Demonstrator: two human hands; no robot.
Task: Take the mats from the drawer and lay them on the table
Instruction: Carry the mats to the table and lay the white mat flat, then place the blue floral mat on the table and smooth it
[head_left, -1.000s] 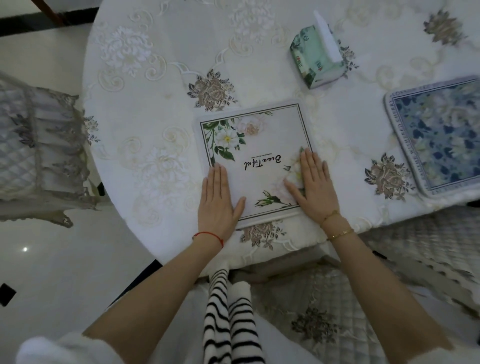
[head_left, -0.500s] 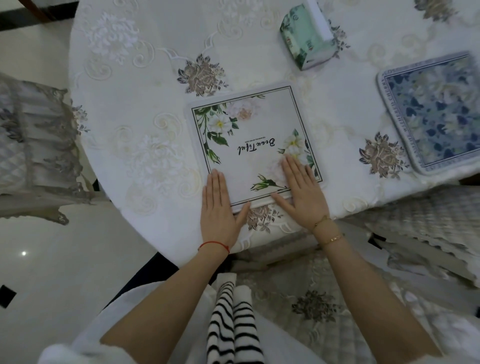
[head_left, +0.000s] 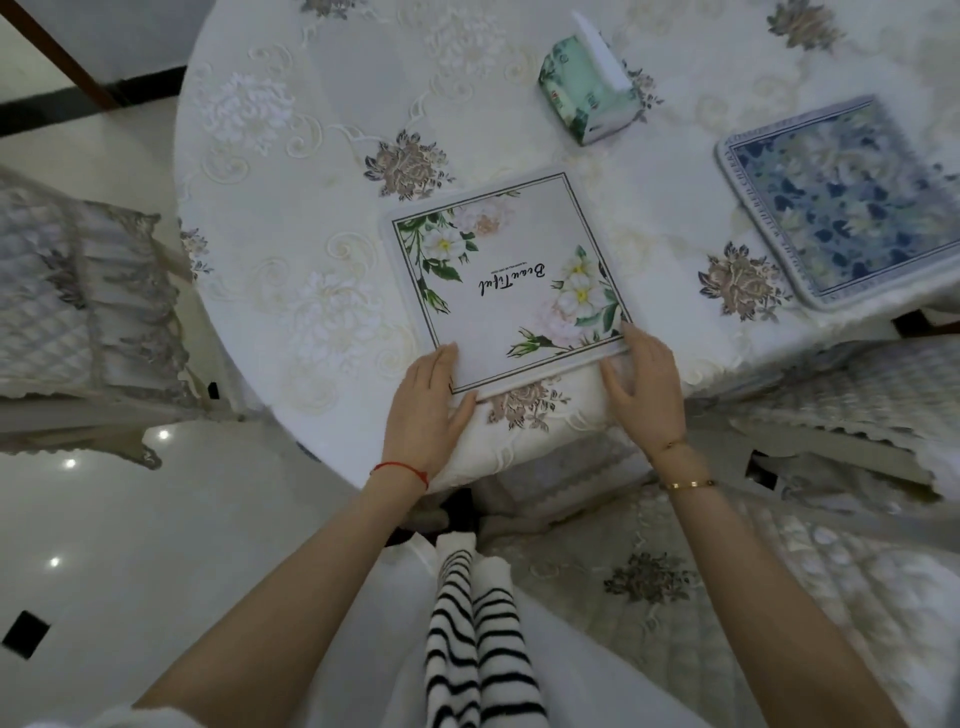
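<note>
White floral mat lies flat on the tabletop near its front edge, print upside down to the wearer. Left hand at the mat's near left corner, fingers spread open, fingertips touching the mat edge, nothing gripped. Right hand at the near right corner, grip open too, fingertips at the mat's edge. Blue floral mat sits flat toward the right edge of the tabletop, well apart from the white one. Green tissue pack stands behind, toward the far side. Padded chair at left.
</note>
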